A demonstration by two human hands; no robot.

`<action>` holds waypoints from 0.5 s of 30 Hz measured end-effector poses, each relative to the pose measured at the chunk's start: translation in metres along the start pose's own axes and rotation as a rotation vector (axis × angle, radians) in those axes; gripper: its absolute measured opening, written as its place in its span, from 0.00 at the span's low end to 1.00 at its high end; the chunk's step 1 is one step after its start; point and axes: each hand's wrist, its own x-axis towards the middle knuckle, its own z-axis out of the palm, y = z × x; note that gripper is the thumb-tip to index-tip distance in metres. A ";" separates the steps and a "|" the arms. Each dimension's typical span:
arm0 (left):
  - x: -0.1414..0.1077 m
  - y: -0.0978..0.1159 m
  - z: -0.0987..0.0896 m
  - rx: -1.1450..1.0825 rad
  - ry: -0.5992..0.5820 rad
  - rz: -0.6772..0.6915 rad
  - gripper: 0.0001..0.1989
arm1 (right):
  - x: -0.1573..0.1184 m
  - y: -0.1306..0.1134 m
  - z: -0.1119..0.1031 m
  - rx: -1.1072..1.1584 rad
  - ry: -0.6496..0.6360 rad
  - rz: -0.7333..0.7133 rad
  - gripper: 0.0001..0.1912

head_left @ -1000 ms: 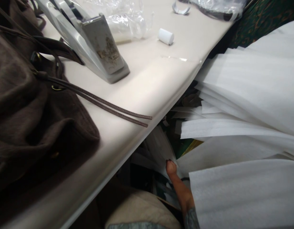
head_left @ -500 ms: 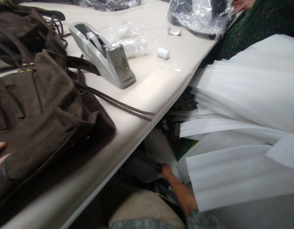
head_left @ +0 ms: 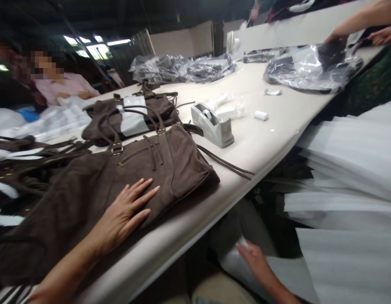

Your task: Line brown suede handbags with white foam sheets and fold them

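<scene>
My left hand (head_left: 124, 217) lies flat on the front of a dark brown handbag (head_left: 185, 160), fingers spread. The bag rests on its side along the table's near edge, its two handles and thin cords trailing over the top. Below the table edge, my right hand (head_left: 254, 255) pinches a thin white sheet (head_left: 231, 262) between thumb and fingers. Part of that sheet is in shadow under the table. Close by on the right hangs a large stack of similar white sheets (head_left: 350, 257).
A grey tape dispenser (head_left: 219, 131) stands beyond the bag, near a small white roll (head_left: 261, 115) and crumpled clear plastic (head_left: 230, 110). More brown bags (head_left: 163, 107) lie on the left. A co-worker's arms (head_left: 356, 23) reach into a plastic-wrapped bag (head_left: 296, 69). Another person sits far left.
The view has tilted up, bringing more of the table and room into sight. My left hand now shows fully on the bag. My right hand has drawn nearer, with the white sheet in it.
</scene>
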 end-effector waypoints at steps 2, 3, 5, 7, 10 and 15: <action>0.000 0.002 -0.001 -0.002 -0.013 -0.033 0.26 | -0.013 -0.051 -0.015 0.280 0.080 0.075 0.27; 0.000 0.003 -0.001 -0.009 -0.017 -0.046 0.25 | -0.023 -0.078 -0.024 0.376 0.150 0.080 0.25; 0.000 0.004 -0.002 -0.031 -0.013 -0.053 0.25 | -0.041 -0.136 -0.038 0.442 0.318 -0.046 0.22; 0.000 0.006 -0.003 -0.053 0.006 -0.050 0.25 | -0.051 -0.194 -0.042 0.428 0.457 -0.224 0.20; -0.002 0.010 -0.006 -0.083 0.042 -0.051 0.24 | -0.033 -0.273 -0.025 0.492 0.369 -0.469 0.20; -0.005 0.011 -0.009 -0.192 0.071 -0.093 0.24 | 0.063 -0.329 0.038 0.459 -0.292 -0.459 0.21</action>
